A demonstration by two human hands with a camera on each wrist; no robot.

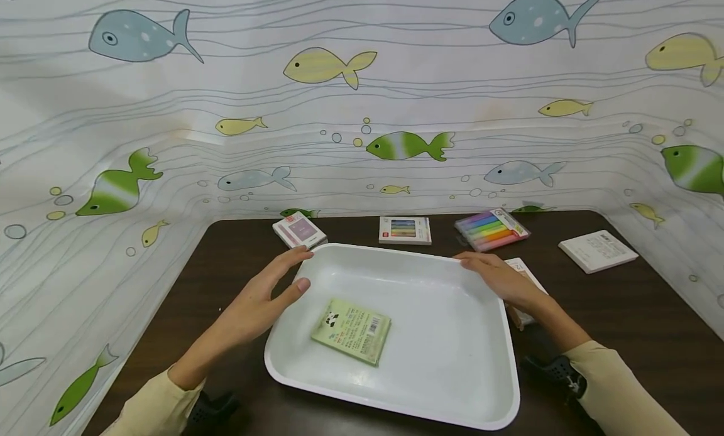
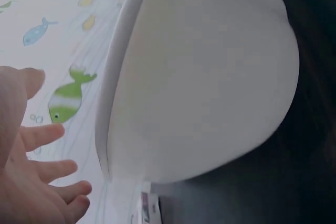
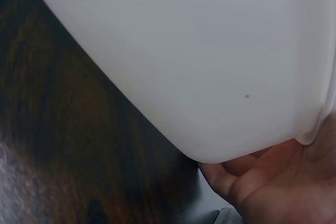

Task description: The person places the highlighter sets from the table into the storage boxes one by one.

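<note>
A white rectangular tray (image 1: 447, 335) fills the middle of the head view. Inside it, left of centre, lies a flat pale-green packet (image 1: 352, 332) with a panda picture, print and a barcode. My left hand (image 1: 254, 301) is at the tray's far left corner, fingers spread and thumb apart; the left wrist view shows that hand (image 2: 42, 166) beside the tray wall (image 2: 205, 77) with nothing in its grasp. At the far right corner my right hand (image 1: 500, 282) grips the tray. In the right wrist view its fingers (image 3: 226, 179) reach behind the tray's wall, partly hidden.
On the dark table (image 1: 186, 285), behind the tray, are a purple-and-white box (image 1: 300, 230), a small pencil box (image 1: 405, 230) and a case of rainbow-coloured pens (image 1: 492, 230). A white box (image 1: 598, 250) lies at right. Another box (image 1: 523, 269) is partly behind my right hand.
</note>
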